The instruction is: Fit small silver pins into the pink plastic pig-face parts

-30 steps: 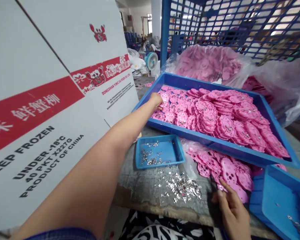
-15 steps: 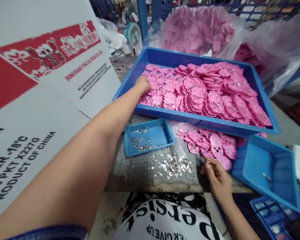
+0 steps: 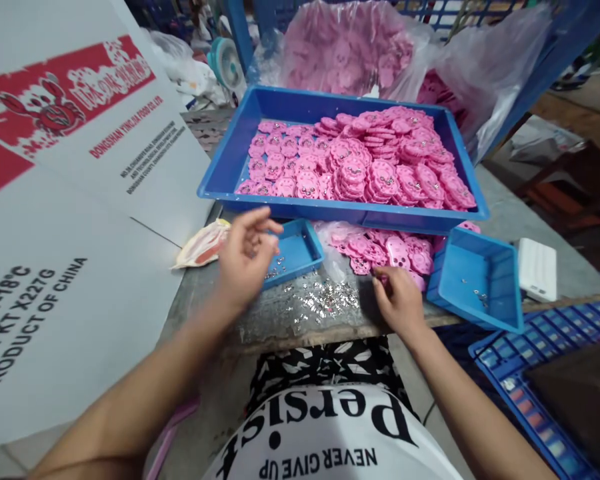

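Withdrawn from far large blue tray (image 3: 220, 175): left hand (image 3: 245, 257), now over small blue tray (image 3: 297, 250), long axis near-left to far-right. Fingers loosely spread, nothing seen held. Right hand (image 3: 397, 300) curled on loose pink pieces (image 3: 375, 250), near table edge; pinch cannot be told.

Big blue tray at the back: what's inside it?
The big blue tray holds flat pink pieces, single at left, stacked and overlapping rightward. A bare strip of floor shows at far left; the rest is covered.
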Demonstrator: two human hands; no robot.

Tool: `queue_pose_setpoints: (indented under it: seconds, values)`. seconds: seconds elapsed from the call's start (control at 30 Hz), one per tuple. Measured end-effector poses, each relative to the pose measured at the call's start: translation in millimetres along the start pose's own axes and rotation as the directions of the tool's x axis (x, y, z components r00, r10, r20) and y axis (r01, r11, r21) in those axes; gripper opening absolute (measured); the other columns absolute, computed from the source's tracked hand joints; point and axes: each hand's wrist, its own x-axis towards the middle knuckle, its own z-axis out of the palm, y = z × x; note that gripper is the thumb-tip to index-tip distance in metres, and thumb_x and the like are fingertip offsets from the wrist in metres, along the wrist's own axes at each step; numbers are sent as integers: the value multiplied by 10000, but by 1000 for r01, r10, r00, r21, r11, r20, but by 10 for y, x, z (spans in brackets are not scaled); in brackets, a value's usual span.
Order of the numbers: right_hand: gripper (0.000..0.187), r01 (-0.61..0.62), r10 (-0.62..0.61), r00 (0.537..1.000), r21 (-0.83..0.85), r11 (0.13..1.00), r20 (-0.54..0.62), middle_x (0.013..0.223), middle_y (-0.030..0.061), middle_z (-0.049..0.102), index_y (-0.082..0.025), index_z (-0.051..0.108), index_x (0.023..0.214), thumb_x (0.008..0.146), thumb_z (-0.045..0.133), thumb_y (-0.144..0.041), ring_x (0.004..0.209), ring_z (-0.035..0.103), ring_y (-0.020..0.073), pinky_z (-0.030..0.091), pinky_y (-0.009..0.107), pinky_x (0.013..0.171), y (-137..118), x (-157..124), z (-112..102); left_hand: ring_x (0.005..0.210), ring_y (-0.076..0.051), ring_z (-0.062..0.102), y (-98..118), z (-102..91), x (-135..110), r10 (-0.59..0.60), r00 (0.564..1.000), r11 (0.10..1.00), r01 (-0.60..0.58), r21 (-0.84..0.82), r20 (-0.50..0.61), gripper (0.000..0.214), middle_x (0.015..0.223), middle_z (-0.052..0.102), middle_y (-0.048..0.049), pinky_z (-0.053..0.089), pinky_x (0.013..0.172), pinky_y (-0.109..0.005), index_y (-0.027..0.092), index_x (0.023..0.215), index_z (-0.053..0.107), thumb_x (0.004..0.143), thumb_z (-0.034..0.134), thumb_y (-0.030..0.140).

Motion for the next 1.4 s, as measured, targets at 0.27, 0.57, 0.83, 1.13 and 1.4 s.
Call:
queue_pose_setpoints:
  seconds: [0.27,0.57,0.83,1.13,1.4]
  values:
    - [278,195,-51,960,-522,830,277,995,266,686,-85,743,979,943,497,-209,966,546,383,422,513,793,25,722,142,725,-138,649,208,-59,-1343,-262,933,958,282,-46,247,512,1108,760,-77,542,706,-307,282,1312,649,822,730,160]
    - [311,139,-105,988,-339,930,116,1091,171,768,-131,741,1077,1010,473,-275,948,634,302,466,465,883,-172,456,-263,719,-159,679,161,115,-1597,-625,682,611,730,-305,380,271,996,759,-92,514,614,-286,211,1149,703,899,708,316]
    - [204,431,-442,864,99,897,240,1121,136,772,-196,717,1123,987,574,-249,1011,670,284,526,456,887,-1104,-253,-154,1122,-200,680,137,479,-1474,-666,579,175,734,-657,470,463,1248,704,-114,548,924,-315,226,1334,615,912,748,363]
    - [383,285,-233,891,-81,955,389,1265,187,728,-110,707,1268,1031,432,-234,1109,614,334,498,495,985,-787,143,421,670,-200,687,98,241,-1498,-790,586,326,652,-685,182,449,999,749,-116,485,557,-303,144,1294,575,931,591,409]
    - [398,332,-305,791,47,942,530,1224,162,736,-123,716,1260,998,417,-142,1076,624,297,515,437,974,-753,99,543,641,-209,689,15,54,-1452,-793,600,386,631,-673,108,411,900,748,-96,466,518,-292,136,1221,557,907,556,401]
